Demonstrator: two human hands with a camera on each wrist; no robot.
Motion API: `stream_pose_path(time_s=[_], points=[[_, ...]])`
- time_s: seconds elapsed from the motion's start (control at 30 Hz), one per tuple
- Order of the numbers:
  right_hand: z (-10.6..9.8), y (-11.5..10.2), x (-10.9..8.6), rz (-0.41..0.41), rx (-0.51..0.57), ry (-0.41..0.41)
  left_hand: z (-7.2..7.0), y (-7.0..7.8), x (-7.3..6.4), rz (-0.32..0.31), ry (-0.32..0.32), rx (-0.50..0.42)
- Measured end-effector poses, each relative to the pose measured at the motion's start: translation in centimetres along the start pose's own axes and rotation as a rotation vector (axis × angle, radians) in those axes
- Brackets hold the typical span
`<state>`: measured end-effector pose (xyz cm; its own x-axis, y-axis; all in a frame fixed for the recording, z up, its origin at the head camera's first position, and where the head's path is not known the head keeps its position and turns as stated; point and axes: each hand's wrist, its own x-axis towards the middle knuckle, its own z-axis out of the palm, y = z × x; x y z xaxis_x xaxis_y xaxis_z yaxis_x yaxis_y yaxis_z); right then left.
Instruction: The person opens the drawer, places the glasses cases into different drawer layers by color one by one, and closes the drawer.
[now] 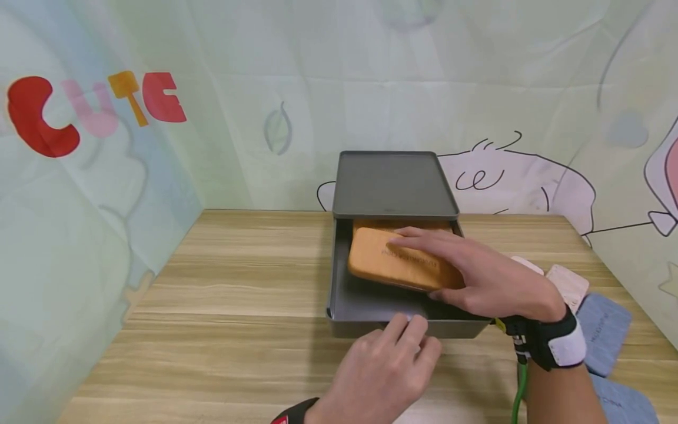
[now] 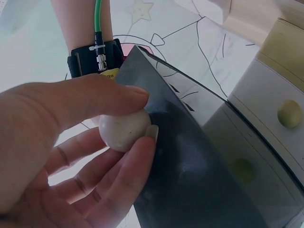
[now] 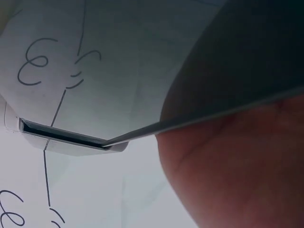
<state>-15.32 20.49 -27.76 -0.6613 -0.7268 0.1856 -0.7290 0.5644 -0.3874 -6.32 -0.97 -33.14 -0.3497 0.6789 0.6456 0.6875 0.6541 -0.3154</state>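
Observation:
A dark grey drawer (image 1: 365, 303) stands pulled out of a grey box (image 1: 394, 182). Inside it, my right hand (image 1: 477, 271) grips the right part of a thick orange pad (image 1: 378, 253) with rounded corners and printed lettering, fingers over the top and thumb at the near edge. The pad is tilted, and another orange piece (image 1: 362, 224) shows behind it. At the drawer's front, my left hand (image 1: 386, 368) pinches a round white knob (image 2: 122, 132) between thumb and fingers, as the left wrist view shows. In the right wrist view the pad is out of sight.
To the right of the drawer lie a blue pad (image 1: 604, 330), a second blue pad (image 1: 625, 400) nearer me, a pale pink pad (image 1: 568, 285) and a white one (image 1: 528, 264). A printed cloth wall (image 1: 254, 147) borders the wooden table (image 1: 238, 282). A green cable (image 1: 520, 391) hangs from my right wrist strap.

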Motion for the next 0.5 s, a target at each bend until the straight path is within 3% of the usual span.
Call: stream_pose_path(time_s=[0.5], points=[[0.10, -0.12, -0.24, 0.007, -0.015, -0.049, 0.00, -0.03, -0.03, -0.001, -0.007, -0.004]])
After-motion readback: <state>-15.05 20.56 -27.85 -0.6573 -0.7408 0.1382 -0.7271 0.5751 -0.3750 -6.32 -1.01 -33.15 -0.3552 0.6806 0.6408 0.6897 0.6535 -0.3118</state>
